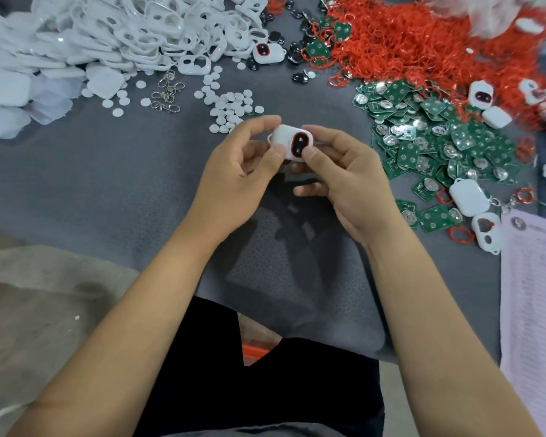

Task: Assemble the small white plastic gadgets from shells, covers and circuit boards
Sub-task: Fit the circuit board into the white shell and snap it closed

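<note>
Both hands up over the mat [108, 184]; left hand [234, 171] and right hand [341, 171] curl round one gadget [292, 141], thumbs pinching its face, likely snapping shell and cover together; boards [429, 143] lie right of it; no lettering readable on the sheet [536, 279]

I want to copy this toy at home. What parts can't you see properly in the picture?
- Head view: the inside of the white gadget; its closed shell hides any board.
- Its underside, covered by the left hand and right hand, whose fingers grip it.
- The print on the paper sheet, too small and cut off by the right edge.
- The pile of white shells, cut off by the top edge.
- The markings on the green boards, too small.
</note>
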Available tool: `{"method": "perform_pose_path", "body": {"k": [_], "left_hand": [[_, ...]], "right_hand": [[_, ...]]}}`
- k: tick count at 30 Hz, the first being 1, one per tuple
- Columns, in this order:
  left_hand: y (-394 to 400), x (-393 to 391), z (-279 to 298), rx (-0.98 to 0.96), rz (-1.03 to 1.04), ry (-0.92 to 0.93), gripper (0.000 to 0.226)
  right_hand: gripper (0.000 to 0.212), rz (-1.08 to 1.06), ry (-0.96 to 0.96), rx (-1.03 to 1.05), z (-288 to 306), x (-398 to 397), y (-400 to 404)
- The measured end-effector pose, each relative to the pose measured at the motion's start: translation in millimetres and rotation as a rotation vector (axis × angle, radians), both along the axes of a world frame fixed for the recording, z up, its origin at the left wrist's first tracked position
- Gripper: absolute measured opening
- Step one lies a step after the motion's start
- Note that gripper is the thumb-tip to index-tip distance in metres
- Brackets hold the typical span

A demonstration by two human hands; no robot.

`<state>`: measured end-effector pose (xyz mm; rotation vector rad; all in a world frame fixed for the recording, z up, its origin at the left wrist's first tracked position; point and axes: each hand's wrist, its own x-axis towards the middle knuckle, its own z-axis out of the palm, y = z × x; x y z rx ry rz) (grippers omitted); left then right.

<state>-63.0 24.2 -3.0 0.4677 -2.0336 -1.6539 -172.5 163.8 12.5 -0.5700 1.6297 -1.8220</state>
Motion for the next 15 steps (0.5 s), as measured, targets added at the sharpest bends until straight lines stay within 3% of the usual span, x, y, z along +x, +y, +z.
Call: {"method": "perform_pose_path", "body": {"k": [5,9,15], "left_hand": [[1.4,-2.7,-2.6,0.003,0.051,-0.003,0.021],[2.7,-3.7,-0.3,0.060,-0.002,-0.036,0.018],[3.5,0.1,2.6,0.111,-0.091,-0.037,0.023]], "right_hand": [[0.030,0.047,0.017,-0.031,-0.9,0.9,-1.2],[0.020,-0.043,-0.063,-0.073,-2.7,-2.4,-1.9],[0.021,-0.015,-0.243,-0.101,0.8,-4.8,-1.2]]}}
